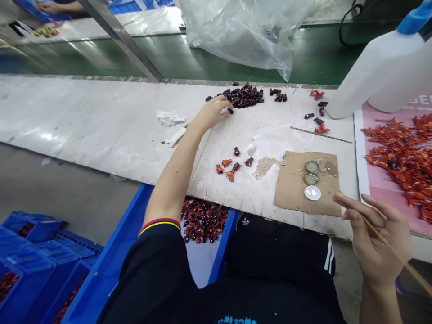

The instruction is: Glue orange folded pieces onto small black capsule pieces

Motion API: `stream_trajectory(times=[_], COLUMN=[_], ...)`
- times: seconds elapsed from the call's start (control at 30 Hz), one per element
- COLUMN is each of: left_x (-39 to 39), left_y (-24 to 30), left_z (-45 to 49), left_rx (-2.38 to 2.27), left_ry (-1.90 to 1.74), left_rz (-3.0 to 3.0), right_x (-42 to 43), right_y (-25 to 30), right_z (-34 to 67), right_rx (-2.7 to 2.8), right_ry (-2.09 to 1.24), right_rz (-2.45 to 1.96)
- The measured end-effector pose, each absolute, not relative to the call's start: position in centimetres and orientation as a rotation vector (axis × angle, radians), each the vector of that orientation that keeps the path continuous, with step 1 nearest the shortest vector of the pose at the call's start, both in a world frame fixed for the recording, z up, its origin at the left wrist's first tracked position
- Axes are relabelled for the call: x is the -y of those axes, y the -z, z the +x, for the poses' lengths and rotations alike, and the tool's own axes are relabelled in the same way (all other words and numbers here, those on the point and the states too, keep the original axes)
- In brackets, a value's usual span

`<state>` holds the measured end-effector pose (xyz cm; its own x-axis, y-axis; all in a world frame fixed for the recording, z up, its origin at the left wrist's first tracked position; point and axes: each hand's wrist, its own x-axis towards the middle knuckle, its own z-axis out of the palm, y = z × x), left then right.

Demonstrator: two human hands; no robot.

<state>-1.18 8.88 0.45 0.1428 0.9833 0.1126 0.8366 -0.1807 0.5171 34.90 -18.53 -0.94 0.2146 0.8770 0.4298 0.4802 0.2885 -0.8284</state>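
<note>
A person's view down onto a white bench [101, 126]; the left hand [212, 112] stretches to the upper centre of the frame, fingers curled onto the near edge of a heap of dark tubes [245, 95], seemingly pinching one, though the grip is not clearly shown; the right hand [378, 243], lower right, pinches a thin stick [401, 260] like a pen; three caps [312, 180] sit on cardboard [297, 180] just beside it; a blue bin [111, 261] of finished pieces sits under the bench edge, apparently to catch them.
</note>
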Motion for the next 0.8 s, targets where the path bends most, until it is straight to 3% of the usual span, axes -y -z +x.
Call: stream_trajectory(times=[0.17,0.4,0.57,0.8], left_x=[-9.2,7.2,15.2,16.5], left_y=[0.5,0.1,0.0,2.2], left_z=[-0.6,5.9,10.9,14.3], left_rx=[-1.64,-1.141,-0.994,-0.904], left_ry=[-0.806,-1.247,-1.319,-1.261], left_rz=[2.011,1.812,1.409,1.104], right_x=[17.1,15.2,14.9,15.4], right_y=[1.3,2.4,2.8,3.1], right_z=[35.9,36.0,36.0,34.9], right_rx=[1.331,1.517,1.622,1.25], right_ry=[-0.524,-0.443,-0.498,-0.544], right_rz=[-1.126,-1.07,-1.093,-1.147])
